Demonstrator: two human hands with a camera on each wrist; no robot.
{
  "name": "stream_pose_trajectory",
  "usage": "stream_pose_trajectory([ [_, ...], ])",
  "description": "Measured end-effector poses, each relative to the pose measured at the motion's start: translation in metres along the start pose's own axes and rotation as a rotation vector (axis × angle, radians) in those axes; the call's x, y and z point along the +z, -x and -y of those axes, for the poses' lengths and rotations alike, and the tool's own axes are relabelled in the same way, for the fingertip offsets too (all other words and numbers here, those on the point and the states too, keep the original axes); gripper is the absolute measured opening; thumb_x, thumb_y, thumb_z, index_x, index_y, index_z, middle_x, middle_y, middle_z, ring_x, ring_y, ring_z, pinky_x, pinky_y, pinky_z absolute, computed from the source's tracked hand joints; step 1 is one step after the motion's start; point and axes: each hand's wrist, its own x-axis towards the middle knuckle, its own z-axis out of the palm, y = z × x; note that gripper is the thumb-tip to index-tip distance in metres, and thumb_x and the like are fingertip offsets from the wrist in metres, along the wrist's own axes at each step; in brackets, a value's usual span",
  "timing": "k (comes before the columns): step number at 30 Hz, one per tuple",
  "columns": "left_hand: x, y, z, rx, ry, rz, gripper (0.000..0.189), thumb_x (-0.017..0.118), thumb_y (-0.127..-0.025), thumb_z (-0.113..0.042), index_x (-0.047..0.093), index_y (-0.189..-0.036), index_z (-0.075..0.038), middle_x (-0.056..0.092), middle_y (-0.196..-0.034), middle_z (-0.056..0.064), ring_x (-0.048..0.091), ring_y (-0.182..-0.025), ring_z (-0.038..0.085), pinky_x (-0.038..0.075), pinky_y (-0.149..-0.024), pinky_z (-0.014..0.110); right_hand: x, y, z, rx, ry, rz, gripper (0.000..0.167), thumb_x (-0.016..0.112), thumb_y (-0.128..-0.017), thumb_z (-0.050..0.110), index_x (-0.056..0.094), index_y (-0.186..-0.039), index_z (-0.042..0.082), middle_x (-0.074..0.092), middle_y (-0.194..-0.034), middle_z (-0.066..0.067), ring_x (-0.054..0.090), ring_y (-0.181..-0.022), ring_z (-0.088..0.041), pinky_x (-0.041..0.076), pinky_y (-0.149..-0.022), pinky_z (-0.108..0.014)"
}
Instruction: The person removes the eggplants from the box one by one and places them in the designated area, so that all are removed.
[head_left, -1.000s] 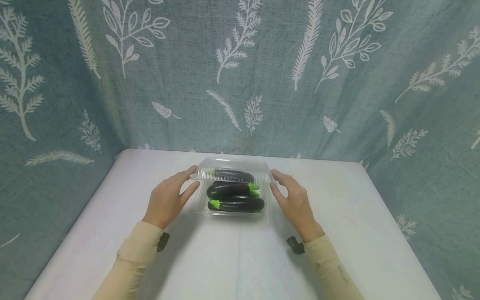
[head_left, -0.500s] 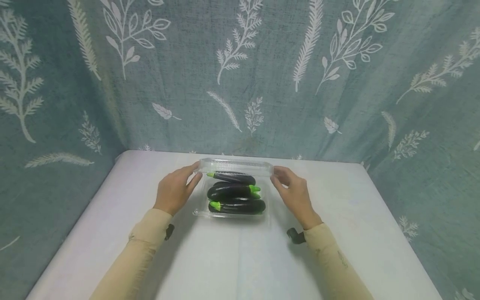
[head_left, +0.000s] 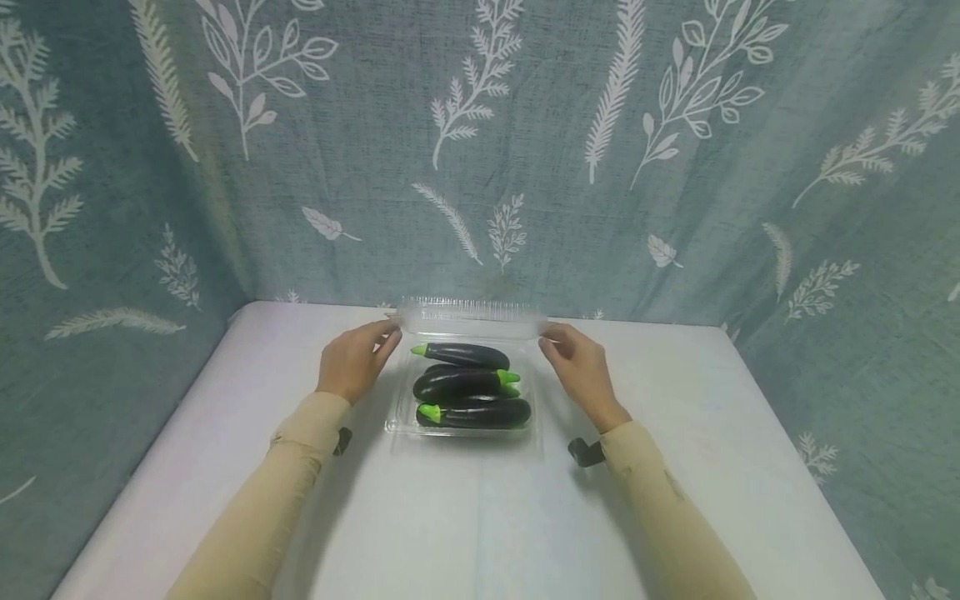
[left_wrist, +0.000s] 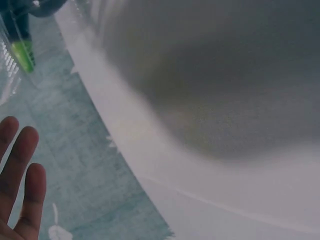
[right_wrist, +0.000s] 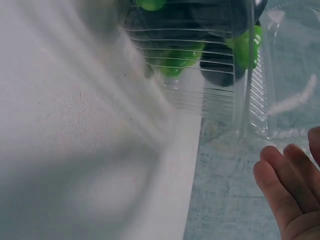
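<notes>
A clear plastic clamshell box (head_left: 465, 432) sits on the white table with several dark eggplants (head_left: 474, 414) inside, their stem ends bright green. Its hinged lid (head_left: 472, 315) stands raised at the back, blurred in the head view. My left hand (head_left: 354, 360) pinches the lid's left corner between thumb and forefinger. At the opposite corner, my right hand (head_left: 581, 371) pinches the lid the same way. The other fingers (left_wrist: 31, 185) of the left hand extend loosely in the left wrist view. Ribbed box wall and green stems (right_wrist: 245, 47) show in the right wrist view, beside the right fingers.
The white table (head_left: 480, 517) reaches back to a teal curtain (head_left: 390, 250) with white leaf prints, which also encloses the left and right sides. A dark wrist-worn device (head_left: 585, 452) shows at the right cuff.
Both hands have moved away from me and slightly up with the lid, swinging it open toward the back. The rear eggplant, earlier behind the lid, is now uncovered. The box stays in place.
</notes>
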Motion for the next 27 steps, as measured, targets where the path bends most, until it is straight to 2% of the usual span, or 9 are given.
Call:
stream_pose_trajectory([
  [6, 0.009, -0.011, 0.005, -0.084, 0.055, 0.067, 0.035, 0.059, -0.104, -0.033, 0.069, -0.131, -0.013, 0.076, -0.109, 0.011, 0.073, -0.09, 0.032, 0.057, -0.07, 0.051, 0.007, -0.007, -0.004, 0.07, -0.111, 0.035, 0.034, 0.065, -0.101, 0.018, 0.064, -0.132, 0.006, 0.066, -0.132, -0.009, 0.068, -0.115, -0.025, 0.054, -0.098, -0.032],
  [9, 0.013, -0.015, 0.004, -0.137, 0.123, 0.092, 0.038, 0.057, -0.105, -0.032, 0.066, -0.136, -0.011, 0.074, -0.115, 0.012, 0.072, -0.097, 0.034, 0.056, -0.078, 0.052, 0.011, -0.008, -0.004, 0.101, -0.157, 0.044, 0.041, 0.064, -0.102, 0.017, 0.057, -0.141, 0.004, 0.063, -0.138, -0.012, 0.065, -0.12, -0.027, 0.052, -0.101, -0.031],
  [13, 0.018, -0.019, 0.003, -0.196, 0.238, 0.126, 0.042, 0.054, -0.106, -0.03, 0.06, -0.141, -0.007, 0.071, -0.123, 0.015, 0.069, -0.107, 0.036, 0.054, -0.092, 0.052, 0.013, -0.011, -0.005, 0.137, -0.159, 0.053, 0.046, 0.061, -0.103, 0.017, 0.053, -0.146, 0.004, 0.058, -0.144, -0.012, 0.063, -0.123, -0.028, 0.051, -0.102, -0.033],
  [17, 0.02, -0.024, 0.001, -0.221, 0.306, 0.165, 0.045, 0.051, -0.107, -0.029, 0.055, -0.145, -0.004, 0.066, -0.129, 0.019, 0.066, -0.113, 0.039, 0.052, -0.098, 0.052, 0.014, -0.016, -0.002, 0.165, -0.144, 0.067, 0.048, 0.06, -0.103, 0.018, 0.05, -0.148, 0.004, 0.054, -0.149, -0.011, 0.06, -0.127, -0.029, 0.049, -0.105, -0.035],
  [23, 0.022, -0.031, 0.003, -0.251, 0.33, 0.212, 0.047, 0.046, -0.108, -0.026, 0.051, -0.148, -0.003, 0.061, -0.136, 0.021, 0.062, -0.119, 0.041, 0.048, -0.104, 0.052, 0.017, -0.019, 0.005, 0.195, -0.196, 0.112, 0.056, 0.061, -0.102, 0.014, 0.043, -0.153, 0.001, 0.045, -0.156, -0.013, 0.054, -0.134, -0.03, 0.046, -0.109, -0.039],
  [27, 0.025, -0.037, 0.005, -0.255, 0.341, 0.246, 0.05, 0.043, -0.108, -0.029, 0.046, -0.151, -0.003, 0.056, -0.142, 0.022, 0.056, -0.127, 0.041, 0.037, -0.114, 0.053, 0.019, -0.021, 0.004, 0.212, -0.203, 0.135, 0.058, 0.06, -0.102, 0.016, 0.039, -0.155, 0.003, 0.041, -0.159, -0.012, 0.051, -0.136, -0.028, 0.045, -0.11, -0.038],
])
